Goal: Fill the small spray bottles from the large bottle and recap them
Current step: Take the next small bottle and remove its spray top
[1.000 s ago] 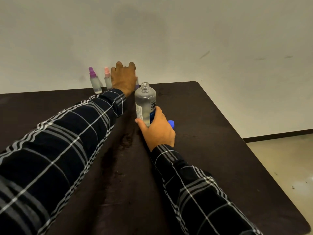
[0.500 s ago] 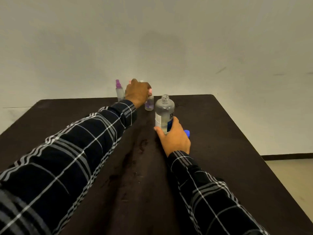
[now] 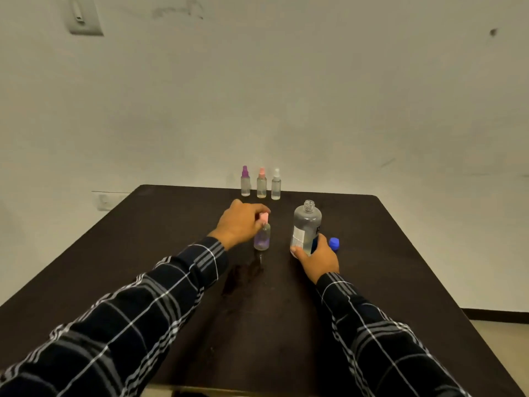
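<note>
My left hand (image 3: 241, 222) grips the pink top of a small clear spray bottle (image 3: 262, 239) that stands upright in the middle of the dark table (image 3: 160, 247). To its right, my right hand (image 3: 317, 257) holds the base of the large clear bottle (image 3: 305, 226), upright with its neck uncapped. Its blue cap (image 3: 334, 243) lies on the table just right of that hand. Three more small spray bottles stand in a row at the far edge: one with a purple top (image 3: 245, 181), one with a pink top (image 3: 261, 183), one with a white top (image 3: 276, 184).
A wet dark patch (image 3: 243, 277) spreads on the table below the held spray bottle. A pale wall rises behind the table, with a switch plate (image 3: 83, 15) at the upper left. Floor shows beyond the table's right edge (image 3: 498, 328).
My left hand has drawn back from the far row, bringing a pink-topped spray bottle to the table's middle. My right hand stays on the large bottle. The camera has tilted up.
</note>
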Demonstrator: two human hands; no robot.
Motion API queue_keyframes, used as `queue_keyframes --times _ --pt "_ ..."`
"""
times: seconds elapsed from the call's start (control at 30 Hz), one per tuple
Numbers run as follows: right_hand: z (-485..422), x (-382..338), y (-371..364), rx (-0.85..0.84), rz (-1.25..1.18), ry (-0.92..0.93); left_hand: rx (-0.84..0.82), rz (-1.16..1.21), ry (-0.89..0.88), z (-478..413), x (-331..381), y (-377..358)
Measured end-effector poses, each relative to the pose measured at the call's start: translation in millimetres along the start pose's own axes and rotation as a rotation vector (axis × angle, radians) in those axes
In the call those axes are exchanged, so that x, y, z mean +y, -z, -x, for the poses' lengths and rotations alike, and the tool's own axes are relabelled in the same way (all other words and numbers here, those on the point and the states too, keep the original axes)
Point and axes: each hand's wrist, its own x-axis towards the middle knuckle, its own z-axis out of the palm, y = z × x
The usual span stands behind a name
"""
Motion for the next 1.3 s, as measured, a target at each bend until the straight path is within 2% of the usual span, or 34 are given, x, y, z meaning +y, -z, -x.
queue_keyframes --times 0.1,0.2,0.3,0.37,0.43,0.57,0.73,0.93,1.17,1.3 --pt "9 -3 4 -0.024 -0.051 -0.079 0.014 0.033 -0.016 33 0 4" --pt "34 -15 1 0.195 -0.134 -0.126 0.046 0.092 -0.059 59 -1 6" --pt "60 -21 -7 0.385 -0.148 -0.037 0.031 0.176 -0.093 76 0 5" --pt "69 -23 -13 0.327 -0.091 0.081 0.011 0.247 -0.092 86 0 0" --pt "74 -29 -18 0.182 -0.067 0.184 0.008 0.31 -0.06 94 -1 -8" --pt "78 -52 -28 0.014 -0.104 0.294 0.043 0.526 0.096 100 -1 -21" --pt "69 -70 -34 0.013 -0.059 0.268 0.012 0.56 0.12 99 -2 -23" --pt "61 -69 -33 0.013 -0.048 0.2 0.047 0.593 0.126 101 -1 -28" --pt "54 -66 -33 -0.004 0.128 0.31 0.058 0.617 0.107 100 -1 -33" --pt "55 -62 -33 -0.077 0.108 0.372 0.055 0.6 0.081 101 -2 -29"
